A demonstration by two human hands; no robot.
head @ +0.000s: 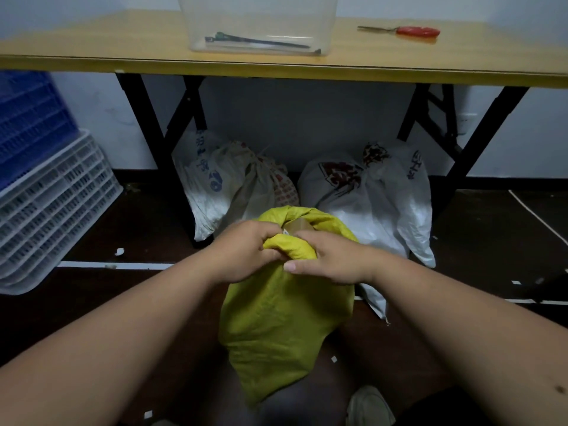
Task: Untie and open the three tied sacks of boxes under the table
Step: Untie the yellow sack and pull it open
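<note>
Stacked blue and white crates (46, 192) line the left wall. On the floor before the tabletop (92, 61), the left hand (246, 252) and right hand (332, 259) curl their fingers around the rolled mouth of a yellow sack (276, 327); behind it, under the tabletop, two white sacks (384, 207) remain tied.

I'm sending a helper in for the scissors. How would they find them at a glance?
Look at the yellow table against the wall. The scissors lie flat on its far right, apart from the clear tub in the middle. Their red handles set them apart from the dark tools in the tub.
</note>
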